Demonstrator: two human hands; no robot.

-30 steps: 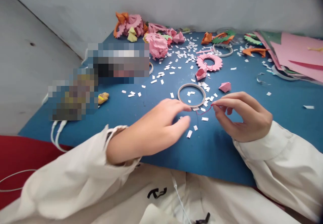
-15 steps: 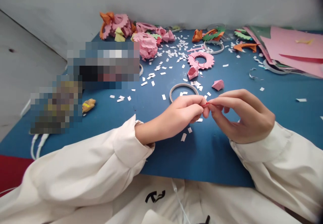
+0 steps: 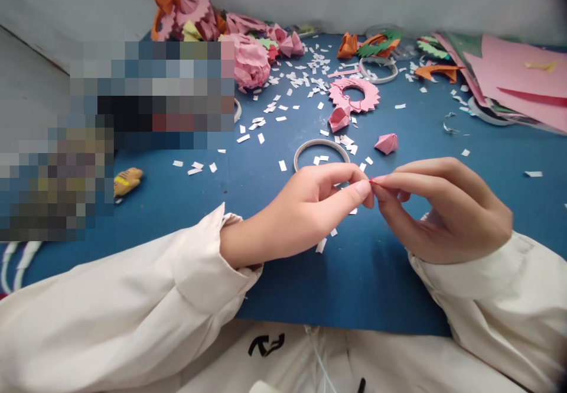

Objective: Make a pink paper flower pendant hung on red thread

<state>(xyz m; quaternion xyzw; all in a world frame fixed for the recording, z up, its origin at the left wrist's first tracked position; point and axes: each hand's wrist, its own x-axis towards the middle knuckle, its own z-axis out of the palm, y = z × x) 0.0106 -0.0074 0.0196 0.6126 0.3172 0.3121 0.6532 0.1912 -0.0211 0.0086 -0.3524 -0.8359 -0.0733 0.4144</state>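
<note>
My left hand (image 3: 314, 210) and my right hand (image 3: 447, 210) meet fingertip to fingertip above the blue table (image 3: 336, 292). Pinched between them is a short bit of thin red string (image 3: 371, 182), mostly covered by the fingers. Thumb and forefinger are closed on it on both sides. Just behind my left hand lies a roll of tape (image 3: 296, 155), its near edge hidden by the hand. A folded pink paper piece (image 3: 387, 143) rests beyond my right fingers. Farther back, another folded pink piece (image 3: 339, 119) sits against a pink toothed paper ring (image 3: 370, 96).
Small white paper scraps (image 3: 282, 166) are strewn over the table. Pink and orange paper shapes (image 3: 245, 59) are heaped at the back left, with pink sheets (image 3: 518, 74) at the back right. A second tape roll (image 3: 396, 72) lies at the back. A small tan figure (image 3: 128, 181) lies left.
My left thumb has straightened and pressed forward over the forefinger. Less of the red string shows between the hands. The view has shifted slightly.
</note>
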